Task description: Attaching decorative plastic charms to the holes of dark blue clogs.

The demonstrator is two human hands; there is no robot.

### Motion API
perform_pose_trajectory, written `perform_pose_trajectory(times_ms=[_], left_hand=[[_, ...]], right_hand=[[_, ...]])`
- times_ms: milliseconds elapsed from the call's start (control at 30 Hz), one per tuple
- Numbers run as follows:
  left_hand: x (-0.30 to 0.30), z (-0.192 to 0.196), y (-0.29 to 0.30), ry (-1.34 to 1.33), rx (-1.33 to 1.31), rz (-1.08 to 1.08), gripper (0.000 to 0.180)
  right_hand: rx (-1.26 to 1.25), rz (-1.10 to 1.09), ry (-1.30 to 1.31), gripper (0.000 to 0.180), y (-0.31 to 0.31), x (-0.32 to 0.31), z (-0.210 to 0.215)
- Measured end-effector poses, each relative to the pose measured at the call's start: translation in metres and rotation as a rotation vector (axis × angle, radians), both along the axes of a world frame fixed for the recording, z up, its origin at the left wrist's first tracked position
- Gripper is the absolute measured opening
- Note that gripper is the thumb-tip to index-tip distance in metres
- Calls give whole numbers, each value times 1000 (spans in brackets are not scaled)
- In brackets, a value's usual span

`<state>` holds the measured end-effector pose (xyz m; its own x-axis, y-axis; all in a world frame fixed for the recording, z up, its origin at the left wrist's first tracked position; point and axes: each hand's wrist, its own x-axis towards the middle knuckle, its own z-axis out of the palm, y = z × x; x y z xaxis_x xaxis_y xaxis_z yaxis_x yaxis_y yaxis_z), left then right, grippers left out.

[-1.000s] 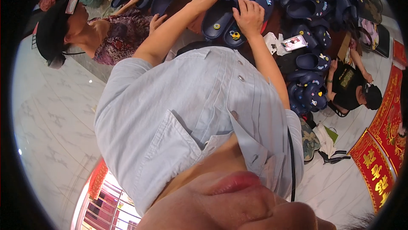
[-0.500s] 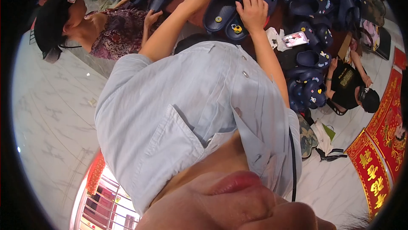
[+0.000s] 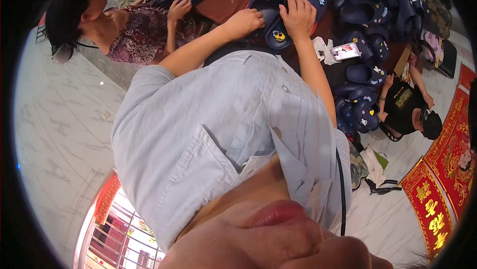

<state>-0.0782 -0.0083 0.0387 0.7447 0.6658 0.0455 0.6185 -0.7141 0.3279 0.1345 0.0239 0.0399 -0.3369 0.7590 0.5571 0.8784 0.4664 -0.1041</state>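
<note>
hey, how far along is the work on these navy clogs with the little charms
Done, apparently: several navy clogs in the pile already carry small charms. In hand: the left hand and right hand both rest on one navy clog that bears a yellow charm. Left: many clogs at the far heap show no charm from here, though some are too small to tell.

A small phone (image 3: 345,51) lies on the table among dark blue clogs, its rectangular screen lit in white and pink. At the far right, red banners (image 3: 437,194) with golden ornaments lie on the floor. A green and white packet (image 3: 378,161) lies near them, partly hidden.
</note>
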Motion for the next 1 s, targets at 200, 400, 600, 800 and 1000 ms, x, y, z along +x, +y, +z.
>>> perform_pose_trajectory(times_ms=[200, 400, 600, 800, 1000], left_hand=[[-6, 14, 8, -463, -198, 374, 24], [-13, 29, 48, -606, -203, 686, 29], [-7, 21, 63, -372, 60, 482, 26], [-3, 40, 74, -62, -54, 439, 24], [-3, 34, 89, -47, -39, 437, 26]], right_hand=[[13, -2, 0, 41, -3, 0, 2], [7, 8, 1, 41, -8, 0, 6], [0, 14, 8, 41, -10, -1, 7], [-2, -14, -2, 41, -8, -2, 9], [-3, -11, 7, 42, -8, -3, 11]])
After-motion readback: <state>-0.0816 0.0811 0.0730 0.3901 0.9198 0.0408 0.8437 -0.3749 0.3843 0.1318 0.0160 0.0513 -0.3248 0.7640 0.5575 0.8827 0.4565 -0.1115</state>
